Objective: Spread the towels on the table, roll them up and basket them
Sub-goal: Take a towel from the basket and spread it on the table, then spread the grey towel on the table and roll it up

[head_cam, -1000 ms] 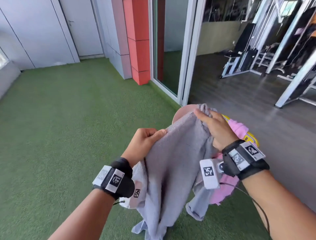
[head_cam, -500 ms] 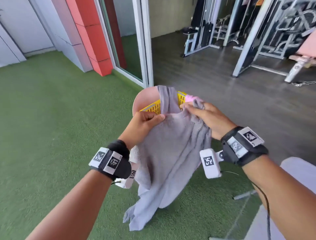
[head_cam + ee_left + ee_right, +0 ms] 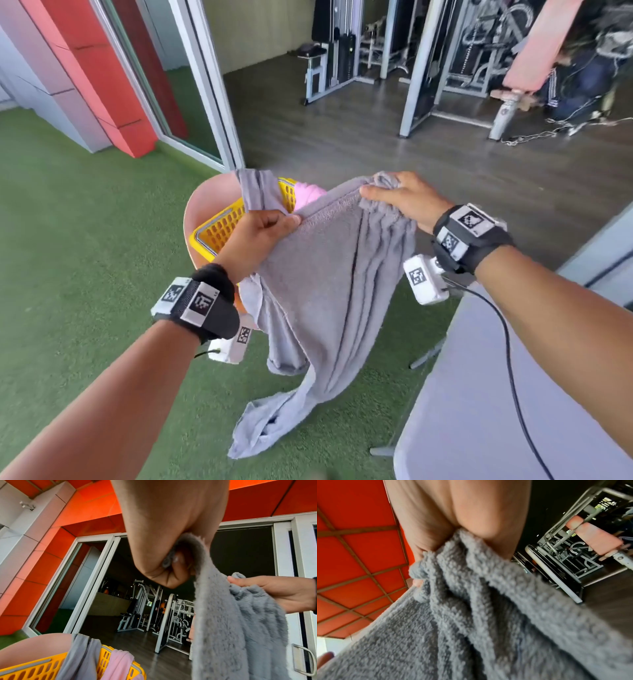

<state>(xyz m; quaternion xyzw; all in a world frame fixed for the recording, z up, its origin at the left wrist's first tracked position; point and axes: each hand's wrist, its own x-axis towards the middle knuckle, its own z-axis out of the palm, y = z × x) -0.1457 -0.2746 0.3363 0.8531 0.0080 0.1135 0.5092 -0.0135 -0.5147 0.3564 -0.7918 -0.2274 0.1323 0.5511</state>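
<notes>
The left hand [image 3: 258, 236] has its fingers [image 3: 173, 566] curled tight around one end of the top edge of a grey towel [image 3: 329, 291], the cloth bunched inside the fist. The right hand [image 3: 407, 198] pinches the other end of that edge, its fingers [image 3: 371, 197] closed over a gathered wad of the pile. Between the two sets of fingers the hem runs taut; below them the towel hangs in long folds, its lower corner trailing near the green turf [image 3: 68, 274], though whether it touches the turf is hard to tell.

Just beyond the left fingers sits a yellow basket [image 3: 219, 228] on a pink round seat [image 3: 205, 202]. A second grey towel [image 3: 257, 192] is draped over the basket's far rim, and a pink towel [image 3: 308, 193] lies bunched in it beside that one. The held towel is clear of the basket in the wrist view.

Below the right forearm, nearer than the fingers, the pale bench [image 3: 479, 411] shows its top and a leg. Far beyond both hands stand gym machines [image 3: 342, 61] on a dark wooden floor.
</notes>
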